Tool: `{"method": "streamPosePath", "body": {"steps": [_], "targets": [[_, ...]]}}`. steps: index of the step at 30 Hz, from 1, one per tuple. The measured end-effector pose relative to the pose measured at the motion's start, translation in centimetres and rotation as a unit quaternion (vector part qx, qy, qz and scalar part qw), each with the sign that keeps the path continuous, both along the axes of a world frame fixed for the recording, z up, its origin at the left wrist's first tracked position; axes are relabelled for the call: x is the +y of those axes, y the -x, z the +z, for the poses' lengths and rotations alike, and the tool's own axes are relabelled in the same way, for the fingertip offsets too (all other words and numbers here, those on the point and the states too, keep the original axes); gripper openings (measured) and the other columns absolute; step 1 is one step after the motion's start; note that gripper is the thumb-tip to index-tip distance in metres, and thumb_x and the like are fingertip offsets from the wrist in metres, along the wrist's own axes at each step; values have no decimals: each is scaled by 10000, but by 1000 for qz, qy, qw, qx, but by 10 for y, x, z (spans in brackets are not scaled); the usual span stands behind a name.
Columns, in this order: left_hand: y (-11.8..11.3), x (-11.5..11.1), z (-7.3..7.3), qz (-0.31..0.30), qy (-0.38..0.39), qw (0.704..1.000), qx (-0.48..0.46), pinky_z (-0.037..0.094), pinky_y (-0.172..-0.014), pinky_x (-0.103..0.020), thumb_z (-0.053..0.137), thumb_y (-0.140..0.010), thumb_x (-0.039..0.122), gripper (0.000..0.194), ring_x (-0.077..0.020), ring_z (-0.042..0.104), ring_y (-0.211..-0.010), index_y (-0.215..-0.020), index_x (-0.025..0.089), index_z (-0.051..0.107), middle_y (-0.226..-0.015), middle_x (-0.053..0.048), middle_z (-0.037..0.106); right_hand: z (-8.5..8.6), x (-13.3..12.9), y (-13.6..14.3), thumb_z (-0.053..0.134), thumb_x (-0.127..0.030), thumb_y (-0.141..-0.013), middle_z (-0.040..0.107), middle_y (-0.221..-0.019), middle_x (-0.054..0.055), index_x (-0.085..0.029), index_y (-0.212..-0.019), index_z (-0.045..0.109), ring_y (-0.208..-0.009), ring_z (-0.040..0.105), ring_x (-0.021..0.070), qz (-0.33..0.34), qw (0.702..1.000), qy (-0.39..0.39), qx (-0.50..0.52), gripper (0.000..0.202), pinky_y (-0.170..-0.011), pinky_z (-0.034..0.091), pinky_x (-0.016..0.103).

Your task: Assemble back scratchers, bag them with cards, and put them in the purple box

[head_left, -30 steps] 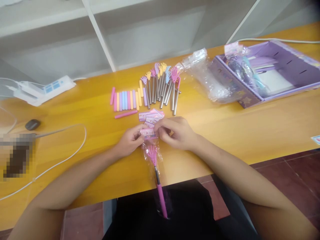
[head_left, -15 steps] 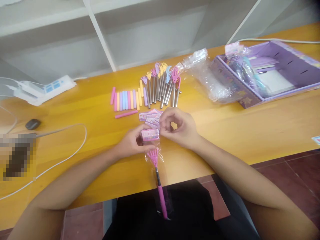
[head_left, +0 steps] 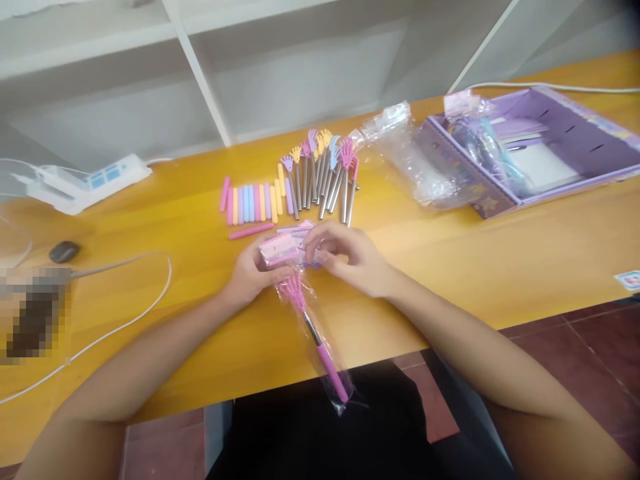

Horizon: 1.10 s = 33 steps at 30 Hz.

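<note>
My left hand (head_left: 250, 267) is closed on the top of a clear plastic bag, its thumb across the front below a pink printed card (head_left: 281, 248). Inside the bag lies a pink back scratcher (head_left: 327, 363), claw end up and handle slanting down past the table edge over my lap. Close by on the right, my right hand (head_left: 353, 257) has its fingers curled at the card's right end; whatever sits between thumb and fingertips is hidden. More printed cards (head_left: 300, 228) lie on the table behind both hands, partly covered by them.
Several metal scratcher rods (head_left: 325, 177) with coloured claws lie beyond my hands, beside a row of coloured handle sleeves (head_left: 253, 203). Clear bags (head_left: 420, 167) and a purple box (head_left: 505, 200) occupy the right. A power strip (head_left: 90, 183), black mouse (head_left: 64, 251) and white cable lie left.
My left hand has moved slightly left and up with the bagged back scratcher, which now slants more, its handle swung right. My right hand has shifted left, its fingers less tightly ringed.
</note>
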<state>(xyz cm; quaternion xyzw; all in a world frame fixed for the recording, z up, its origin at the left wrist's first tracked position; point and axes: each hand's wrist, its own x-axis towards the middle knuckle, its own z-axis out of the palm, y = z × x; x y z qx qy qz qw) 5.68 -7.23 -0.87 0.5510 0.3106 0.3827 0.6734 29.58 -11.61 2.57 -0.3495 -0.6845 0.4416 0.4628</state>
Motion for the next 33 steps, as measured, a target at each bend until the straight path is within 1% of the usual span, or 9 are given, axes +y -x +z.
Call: {"method": "streamPosePath", "body": {"steps": [6, 10, 14, 17, 19, 22, 26, 29, 33], "targets": [[0, 3, -7, 89, 4, 996, -5, 587, -929, -330, 1008, -669, 352, 748, -237, 732, -1099, -1308, 196, 653, -1217, -79, 764, 0, -1, 2, 778, -420, -962, 685, -736, -46, -144, -1081, 626, -410, 451, 17, 325, 899, 291, -21, 337, -377, 333, 155], [-1, 3, -2, 63, 43, 996, -55, 587, -723, -277, 903, -802, 487, 606, -176, 742, -800, -1271, 190, 661, -1048, -64, 802, 9, 2, -1, 700, -464, -1022, 556, -514, -81, -141, -904, 611, -364, 453, 46, 346, 878, 332, -2, 355, -371, 357, 155], [1, 5, 4, -55, 67, 991, -98, 509, -532, -277, 612, -984, 609, 501, -163, 658, -538, -1265, 194, 615, -887, -71, 817, 54, 3, -25, 651, -421, -1061, 676, -707, -15, -132, -956, 654, -445, 516, 35, 213, 955, 203, 18, 307, -426, 418, 165], [2, 5, 5, -102, 43, 990, -88, 507, -539, -276, 570, -1006, 582, 470, -175, 678, -558, -1271, 194, 578, -927, -97, 827, 109, 3, -67, 650, -377, -1067, 699, -783, 12, -145, -996, 705, -538, 587, 44, 4, 999, 16, -41, 249, -512, 458, 188], [3, 4, 4, -119, 24, 989, -82, 493, -535, -266, 558, -1015, 571, 458, -172, 684, -557, -1271, 191, 562, -948, -108, 829, 140, 7, -106, 655, -355, -1059, 703, -814, 18, -170, -1022, 745, -602, 616, 47, -201, 971, -118, -56, 210, -539, 407, 224], [3, 3, 1, -136, 12, 988, -74, 472, -521, -257, 543, -1022, 566, 442, -169, 691, -544, -1256, 191, 552, -950, -112, 832, 161, 23, -170, 558, -437, -1069, 741, -930, 40, -164, -1007, 780, -623, 571, 21, -378, 894, -237, -48, 357, -572, 297, 334], [3, 4, -2, -141, 14, 988, -70, 458, -514, -251, 547, -1022, 552, 420, -165, 692, -530, -1243, 194, 547, -931, -103, 832, 134, 43, -236, 510, -260, -1072, 714, -745, 91, -120, -813, 674, -492, 458, 4, -510, 841, -141, -111, 337, -568, 256, 348], [3, 3, -3, -146, 13, 987, -72, 456, -520, -249, 533, -1037, 532, 397, -167, 697, -538, -1242, 192, 549, -929, -108, 832, 93, 46, -260, 523, -182, -1072, 617, -635, 39, -131, -780, 646, -529, 487, 45, -507, 836, 90, -191, 321, -615, 349, 293], [4, 3, -4, -155, 8, 985, -75, 441, -508, -240, 516, -1048, 545, 410, -163, 688, -539, -1243, 187, 552, -935, -120, 829, 52, 46, -269, 517, -153, -1062, 524, -537, -15, -186, -724, 589, -505, 451, 89, -505, 822, 166, -204, 347, -621, 367, 291]]}}
